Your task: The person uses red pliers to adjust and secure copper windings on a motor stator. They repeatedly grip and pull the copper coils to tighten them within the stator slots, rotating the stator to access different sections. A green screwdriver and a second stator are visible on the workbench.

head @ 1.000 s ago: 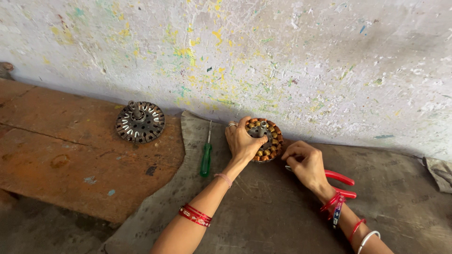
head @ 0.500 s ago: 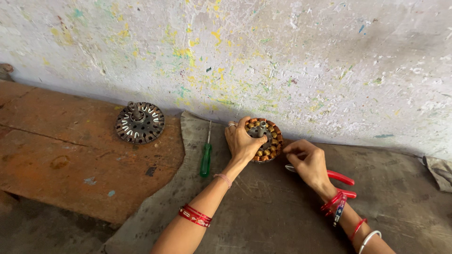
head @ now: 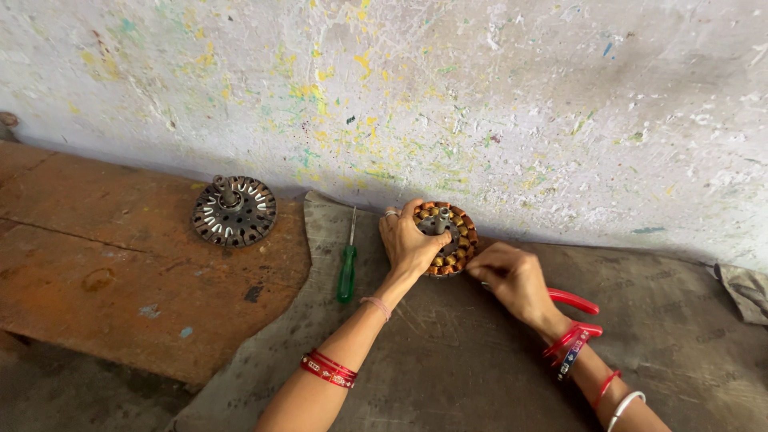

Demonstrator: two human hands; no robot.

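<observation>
My left hand (head: 408, 240) grips a round motor stator (head: 450, 236) with copper-coloured windings and a central shaft, holding it tilted up on the grey mat (head: 480, 360) by the wall. My right hand (head: 512, 276) rests just right of it, fingers closed at the stator's lower edge. What those fingers pinch is too small to tell. Red-handled pliers (head: 572, 302) lie under my right wrist.
A green-handled screwdriver (head: 347, 272) lies left of my left hand. A second, bare metal stator core (head: 234, 211) sits on the rusty brown sheet (head: 120, 272) at left. The paint-spattered wall (head: 480, 104) runs right behind. A cloth corner (head: 744, 288) shows at far right.
</observation>
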